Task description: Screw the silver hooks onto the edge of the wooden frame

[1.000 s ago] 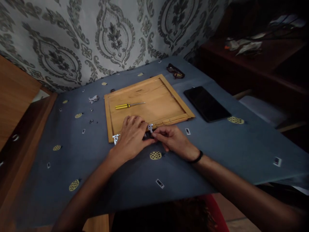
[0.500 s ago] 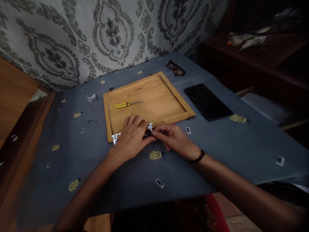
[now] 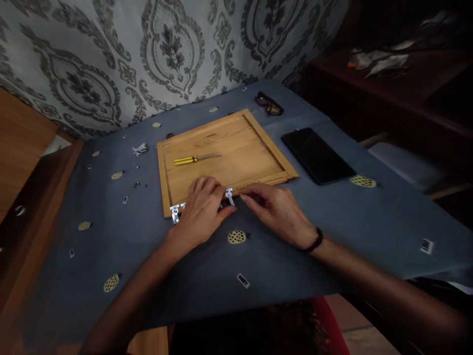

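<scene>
Blue-covered table [image 3: 177,291], and flat on it lies the wooden panel [image 3: 236,138]! Tablet [image 3: 318,156] at the panel's three o'clock. Left hand [image 3: 203,209] drapes over its seven o'clock edge, thumb spread, hidden grip impossible to call. Right hand [image 3: 279,212] at five, fingertips nearly meeting, hold unclear. Screwdriver [image 3: 190,160] on the panel, nine o'clock; metal hinge [image 3: 229,194] at six, between hands.

Wd panel [image 3: 232,140], shiny mtl fitting [image 3: 229,195]

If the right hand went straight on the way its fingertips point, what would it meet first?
Probably the metal piece at the near edge of the wooden panel, just ahead of the right hand; depth is unclear here.
</scene>
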The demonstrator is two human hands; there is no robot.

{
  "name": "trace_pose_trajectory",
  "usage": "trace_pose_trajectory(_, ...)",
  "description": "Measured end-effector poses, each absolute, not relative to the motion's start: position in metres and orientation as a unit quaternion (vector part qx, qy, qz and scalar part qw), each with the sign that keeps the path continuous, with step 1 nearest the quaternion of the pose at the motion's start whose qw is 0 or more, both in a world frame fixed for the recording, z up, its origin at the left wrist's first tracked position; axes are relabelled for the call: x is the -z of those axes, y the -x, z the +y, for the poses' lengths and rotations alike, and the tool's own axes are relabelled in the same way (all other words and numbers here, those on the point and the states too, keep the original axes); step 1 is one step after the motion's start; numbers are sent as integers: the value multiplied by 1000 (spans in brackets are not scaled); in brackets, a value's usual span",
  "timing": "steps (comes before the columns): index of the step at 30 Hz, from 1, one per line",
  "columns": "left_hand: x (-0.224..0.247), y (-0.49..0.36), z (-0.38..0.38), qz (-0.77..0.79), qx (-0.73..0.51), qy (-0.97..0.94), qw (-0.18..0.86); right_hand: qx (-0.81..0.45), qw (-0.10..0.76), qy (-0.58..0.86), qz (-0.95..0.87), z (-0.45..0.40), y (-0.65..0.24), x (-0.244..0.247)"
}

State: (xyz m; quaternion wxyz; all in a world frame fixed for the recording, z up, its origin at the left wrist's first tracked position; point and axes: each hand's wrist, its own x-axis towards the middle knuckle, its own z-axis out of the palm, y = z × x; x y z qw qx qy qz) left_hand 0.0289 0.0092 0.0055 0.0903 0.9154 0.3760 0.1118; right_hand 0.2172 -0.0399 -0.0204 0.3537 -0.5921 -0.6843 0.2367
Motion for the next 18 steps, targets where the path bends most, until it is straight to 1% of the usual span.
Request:
trace_pose_trajectory(3, -5, -29, 9, 380, -113, -913, 93, -120, 323, 560, -754, -34, -221, 24)
trace_pose_trajectory(7, -4, -29, 9, 380, -116, -912, 103, -20, 352, 499, -791, -28, -221, 38)
trace_pose_trajectory(11, -2, -29, 8, 380, -124, -911, 103, 10, 371, 481, -795, -31, -223, 45)
trace_pose_trajectory(18, -3, -30, 7, 385, -127, -907, 115, 3, 334, 469, -817, -36, -228, 44)
